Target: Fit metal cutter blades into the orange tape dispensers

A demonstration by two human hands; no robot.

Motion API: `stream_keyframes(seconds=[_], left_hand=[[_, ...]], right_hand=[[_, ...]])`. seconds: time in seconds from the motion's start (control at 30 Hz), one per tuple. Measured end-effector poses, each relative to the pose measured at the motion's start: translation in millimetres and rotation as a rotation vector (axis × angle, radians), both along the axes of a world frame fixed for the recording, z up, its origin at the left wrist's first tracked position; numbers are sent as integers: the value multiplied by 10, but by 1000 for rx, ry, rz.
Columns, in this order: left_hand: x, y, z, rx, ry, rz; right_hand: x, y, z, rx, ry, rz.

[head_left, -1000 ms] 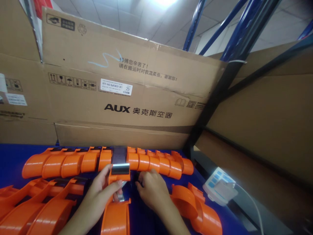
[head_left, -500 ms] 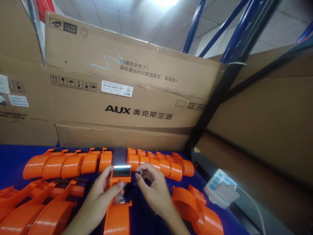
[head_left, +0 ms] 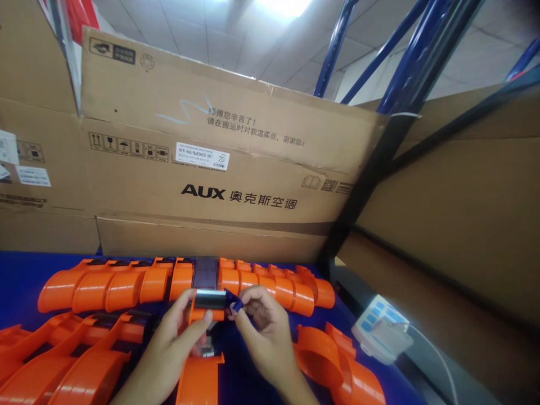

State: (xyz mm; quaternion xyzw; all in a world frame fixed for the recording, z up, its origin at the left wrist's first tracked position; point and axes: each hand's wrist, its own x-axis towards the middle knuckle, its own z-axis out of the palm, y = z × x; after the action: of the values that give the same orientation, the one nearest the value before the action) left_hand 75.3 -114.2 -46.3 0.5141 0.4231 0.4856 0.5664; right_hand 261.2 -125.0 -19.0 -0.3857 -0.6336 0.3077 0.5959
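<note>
At the lower centre of the frame, an orange part (head_left: pixel 206 315) fitted with a toothed metal strip (head_left: pixel 211 300) is held in the left hand (head_left: pixel 179 332). At its right edge, a small dark blue piece (head_left: pixel 235 304) is pinched between thumb and fingers of the right hand (head_left: pixel 265 326). Beyond both hands, a row of orange pieces (head_left: pixel 121 291) is spread across the blue bench (head_left: pixel 21 273); others are set at lower left and lower right. The middle and upper left are filled by printed cardboard (head_left: pixel 253 228); a white socket block (head_left: pixel 382 326) is seen at lower right.
</note>
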Motion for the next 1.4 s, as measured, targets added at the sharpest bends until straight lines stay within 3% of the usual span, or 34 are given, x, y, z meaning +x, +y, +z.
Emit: stream_keyframes(seconds=[0.2,0.47,0.9,1.1,1.4], left_hand=[[-7,-5,-26,-27,4,6],[-39,35,-33,-35,-19,-20],[12,-91,130,-23,-134,92],[17,-88,106,-13,-71,63],[92,-92,128,-14,-113,125]], right_hand=[[26,-18,28,189,-367,-144],[38,-14,-28,251,-437,-210],[34,-7,-11,262,-508,-62],[49,45,2,298,-519,-13],[34,-5,-8,253,-569,-5]])
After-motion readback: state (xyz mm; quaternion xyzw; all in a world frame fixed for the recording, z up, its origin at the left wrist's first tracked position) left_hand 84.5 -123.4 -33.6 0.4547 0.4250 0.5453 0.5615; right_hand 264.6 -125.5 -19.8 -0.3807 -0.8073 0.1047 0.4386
